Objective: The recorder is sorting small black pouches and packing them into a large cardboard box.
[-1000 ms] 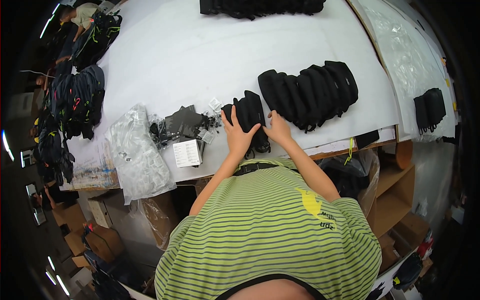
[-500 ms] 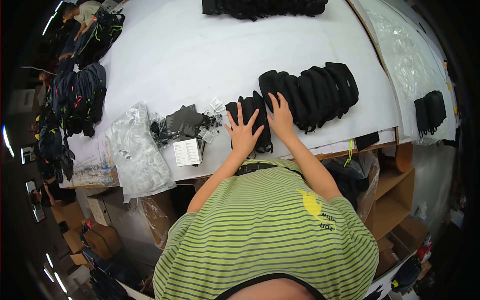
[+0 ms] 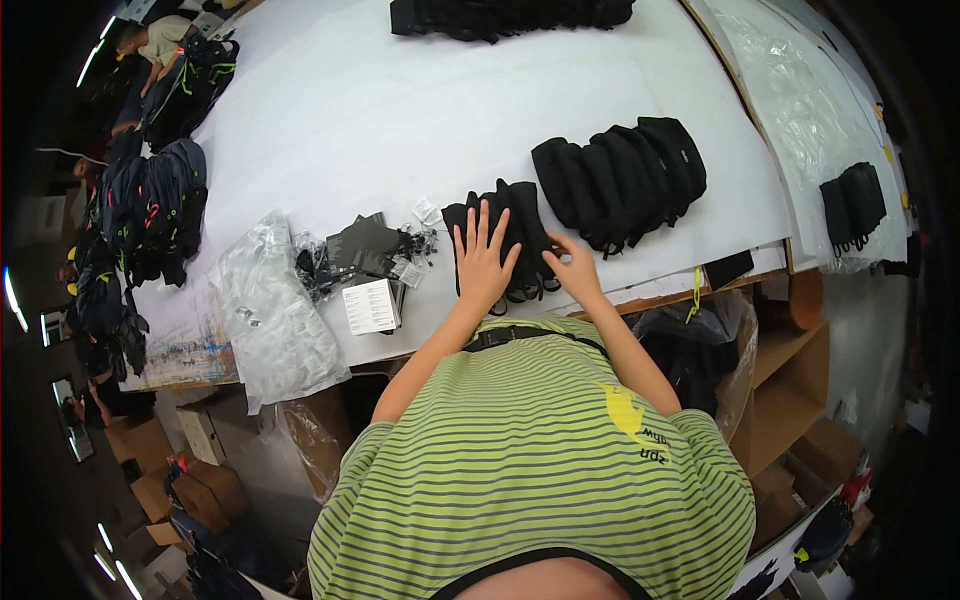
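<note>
Left hand [image 3: 483, 262] lies flat, fingers spread, on the small black fabric pile [image 3: 505, 232] at the table's [image 3: 340, 120] near edge; right hand [image 3: 573, 268] pinches its right corner. Looks soft, light and floppy, best gripped at the edges. A bigger black stack [image 3: 622, 180] sits just right.

Black fabric pieces [image 3: 500, 235] are seen on a white table [image 3: 350, 130]. A larger black stack [image 3: 620, 180] is seen beside them. A lime-green shirt [image 3: 530, 470] is crossed by dark stripes, a yellow print included.
</note>
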